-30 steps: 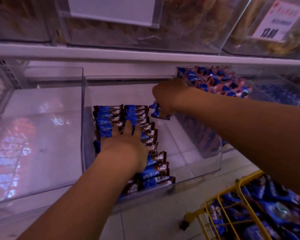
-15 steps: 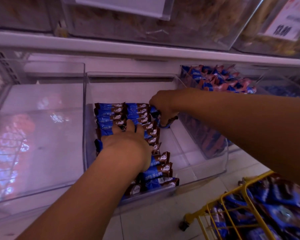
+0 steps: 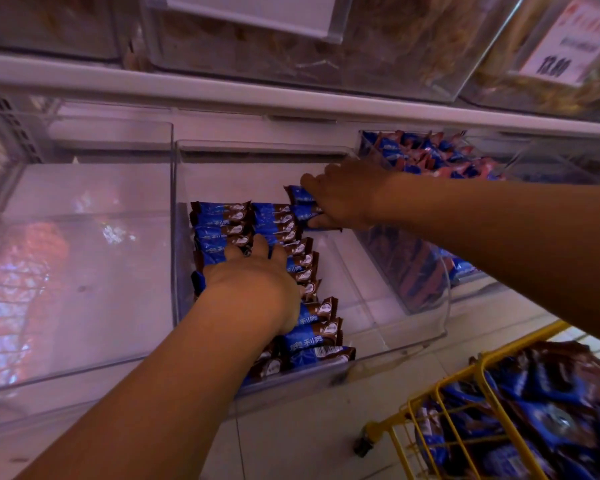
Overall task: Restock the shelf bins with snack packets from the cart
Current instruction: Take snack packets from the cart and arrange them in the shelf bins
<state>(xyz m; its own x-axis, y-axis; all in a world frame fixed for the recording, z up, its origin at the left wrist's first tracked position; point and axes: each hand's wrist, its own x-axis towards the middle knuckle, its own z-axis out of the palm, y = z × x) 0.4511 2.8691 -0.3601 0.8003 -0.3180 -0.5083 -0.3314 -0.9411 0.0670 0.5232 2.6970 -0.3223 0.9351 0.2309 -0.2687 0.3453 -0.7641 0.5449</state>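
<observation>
A clear plastic bin (image 3: pixel 413 336) on the lower shelf holds two rows of blue-and-brown snack packets (image 3: pixel 222 220). My left hand (image 3: pixel 253 282) rests flat on the rows, fingers pointing toward the back of the bin. At the far right end of the rows my right hand (image 3: pixel 340 199) grips a few blue packets (image 3: pixel 300 197) against the stack. The yellow wire cart (image 3: pixel 458 396) at the bottom right is full of the same blue packets (image 3: pixel 548 420).
An unfilled clear bin (image 3: pixel 84 237) stands to the left. On the right sits another clear bin (image 3: pixel 413 271) filled with blue and brown packets. Bins of brownish snacks and a price tag (image 3: pixel 561 46) hang on the shelf above. Tiled floor lies below.
My right hand has moved down and back into the bin with its packets, setting them at the far right of the rows. My left hand stays on the stack.
</observation>
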